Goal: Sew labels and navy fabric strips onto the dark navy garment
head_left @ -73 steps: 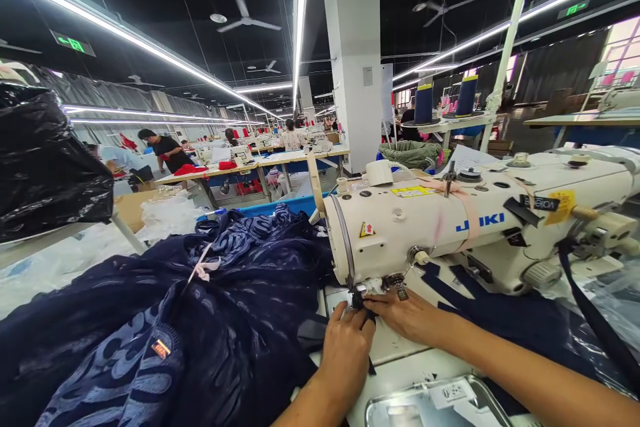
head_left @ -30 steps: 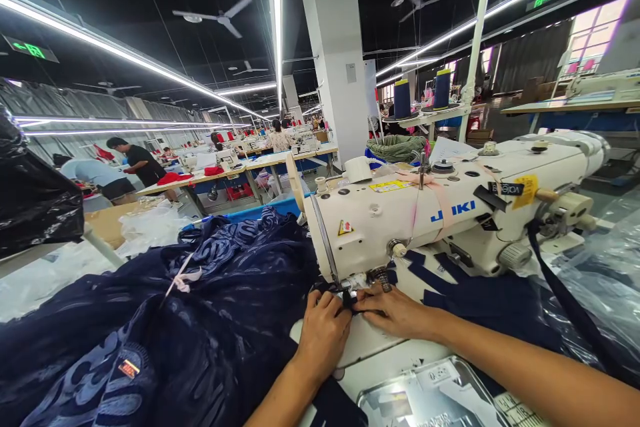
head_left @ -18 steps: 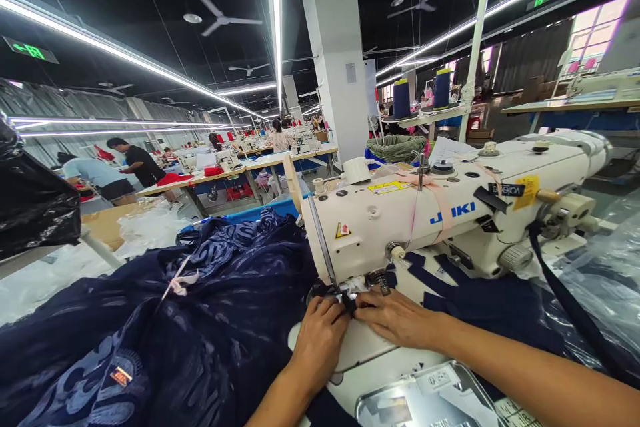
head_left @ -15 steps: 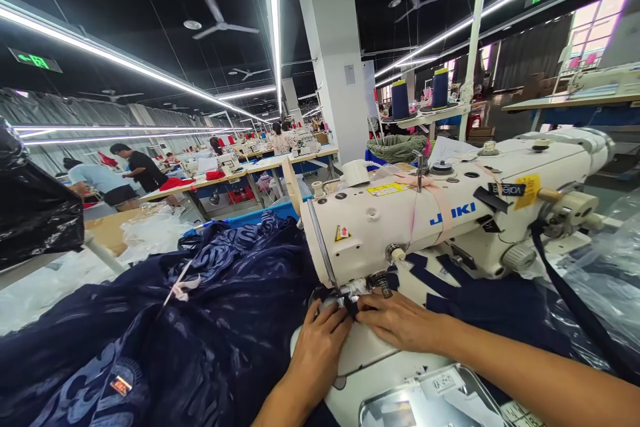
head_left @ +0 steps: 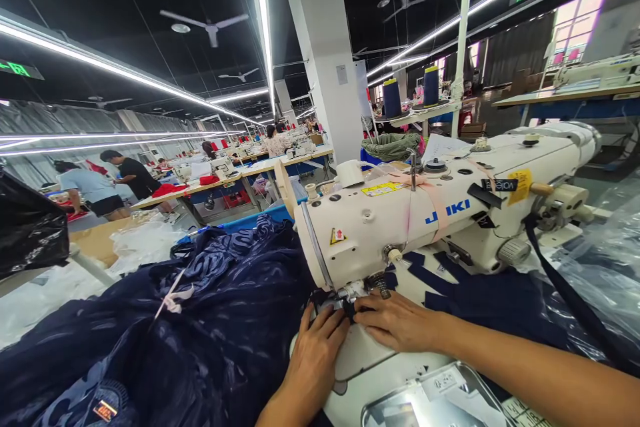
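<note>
Both hands are at the needle area of a white sewing machine (head_left: 360, 230) marked in blue letters. My left hand (head_left: 320, 347) lies palm down left of the presser foot, its fingers stretched and slightly apart over dark cloth. Just right of the foot, my right hand (head_left: 395, 321) has its fingers bent together at a small piece of navy fabric (head_left: 349, 307). Its fingertips are partly hidden by the fabric and machine head. A large heap of navy garments (head_left: 225, 320), with a pale tie (head_left: 173, 300) around part of it, spreads to the left.
Navy fabric pieces (head_left: 493, 303) lie on the right of the machine bed, beside clear plastic (head_left: 610, 267). A shiny metal tray (head_left: 435, 397) sits at the front. Navy thread cones (head_left: 392, 99) stand behind. A black bag (head_left: 30, 223) hangs at left; other people work farther off.
The view has shifted slightly, so the machine and garments appear a little farther left. Both hands stay at the needle area, with the left fingers slightly more spread.
</note>
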`<state>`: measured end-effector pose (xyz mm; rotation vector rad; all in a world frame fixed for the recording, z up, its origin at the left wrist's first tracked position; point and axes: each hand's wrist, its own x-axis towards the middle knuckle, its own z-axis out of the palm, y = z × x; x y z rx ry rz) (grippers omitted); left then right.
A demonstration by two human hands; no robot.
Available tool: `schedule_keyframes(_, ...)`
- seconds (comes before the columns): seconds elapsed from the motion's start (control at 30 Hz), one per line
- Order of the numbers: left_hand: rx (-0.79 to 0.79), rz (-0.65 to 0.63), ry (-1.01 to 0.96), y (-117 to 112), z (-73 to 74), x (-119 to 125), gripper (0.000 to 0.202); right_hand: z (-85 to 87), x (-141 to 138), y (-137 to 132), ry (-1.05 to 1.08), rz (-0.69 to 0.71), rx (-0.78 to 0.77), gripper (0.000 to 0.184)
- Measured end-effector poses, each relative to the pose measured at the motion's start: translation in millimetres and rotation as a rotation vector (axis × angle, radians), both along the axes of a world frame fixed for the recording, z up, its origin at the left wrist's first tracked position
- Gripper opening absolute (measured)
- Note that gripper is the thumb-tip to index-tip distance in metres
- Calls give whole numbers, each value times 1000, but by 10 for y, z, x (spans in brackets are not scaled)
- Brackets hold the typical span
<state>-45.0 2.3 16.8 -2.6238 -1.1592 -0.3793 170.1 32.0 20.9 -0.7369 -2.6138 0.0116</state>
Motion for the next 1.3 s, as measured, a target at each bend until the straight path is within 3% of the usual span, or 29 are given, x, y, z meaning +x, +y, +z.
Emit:
schedule_keyframes(0.23, 11, 23, -37, 32, -90, -23, 53, 41, -6, -15, 11, 0, -33, 25)
schedule_keyframes(0.53, -90, 41, 22, 11, 170, 1, 53, -33, -17, 26, 6, -44, -34, 31)
schedule_keyframes(0.73, -79, 62, 12, 79, 181, 7, 57, 18, -5, 43, 1, -89, -135, 36)
schedule_keyframes(0.83, -1, 62, 9, 79, 198, 42, 53, 9, -16, 72, -5, -143, -155, 36)
schedule_keyframes(1.03, 219, 260, 146, -28, 187, 164, 19, -43, -89, 99, -49, -266, 41, 33)
schedule_keyframes(1.17, 225, 386, 178, -50, 180, 185, 26, 27, -119, 27, -142, -252, 98, 35)
schedule_keyframes(1.3, 106, 408, 186, 9, 246, 210, 32, 102, -48, -99, -195, -197, 105, 33)
